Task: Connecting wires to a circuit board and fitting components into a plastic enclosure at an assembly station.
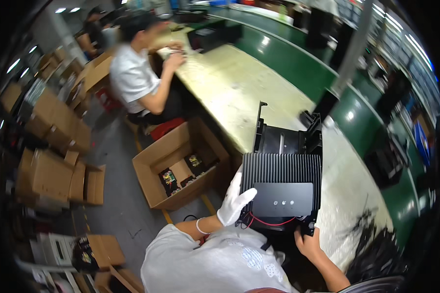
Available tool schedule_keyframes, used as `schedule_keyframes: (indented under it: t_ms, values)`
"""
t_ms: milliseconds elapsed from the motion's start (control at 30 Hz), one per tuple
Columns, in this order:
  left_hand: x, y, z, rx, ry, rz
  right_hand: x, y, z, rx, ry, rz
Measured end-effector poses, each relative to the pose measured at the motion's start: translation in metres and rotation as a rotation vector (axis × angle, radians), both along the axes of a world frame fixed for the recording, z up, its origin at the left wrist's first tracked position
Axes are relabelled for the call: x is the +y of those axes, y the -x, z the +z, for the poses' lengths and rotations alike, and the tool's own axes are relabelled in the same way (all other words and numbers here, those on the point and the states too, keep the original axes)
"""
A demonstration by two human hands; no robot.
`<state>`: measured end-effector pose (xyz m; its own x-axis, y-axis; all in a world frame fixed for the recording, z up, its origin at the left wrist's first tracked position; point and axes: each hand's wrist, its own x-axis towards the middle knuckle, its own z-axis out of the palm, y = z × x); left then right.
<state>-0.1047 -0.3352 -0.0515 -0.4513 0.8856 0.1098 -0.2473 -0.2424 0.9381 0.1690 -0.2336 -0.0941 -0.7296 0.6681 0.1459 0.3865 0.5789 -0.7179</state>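
I pinch the black finned housing (282,188) between both grips, gloved left hand (233,201) clasping its near left edge, bare right hand (308,241) gripping its near right corner, its length running away over the bench (230,88).

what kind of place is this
Most likely an electronics assembly workshop. A long workbench runs beside a green conveyor line, open cardboard boxes sit on the floor, and the left hand and right hand hold a black ribbed device housing.
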Motion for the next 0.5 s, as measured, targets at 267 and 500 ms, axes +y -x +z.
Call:
schedule_keyframes:
  t_ms: [267, 500]
  values:
    - [0.042, -0.053, 0.007, -0.023, 0.127, -0.341, -0.072, -0.073, -0.003, 0.025, 0.108, -0.344]
    - [0.193, -0.057, 0.003, 0.190, -0.083, -0.505, 0.024, -0.089, -0.011, -0.024, -0.042, -0.407]
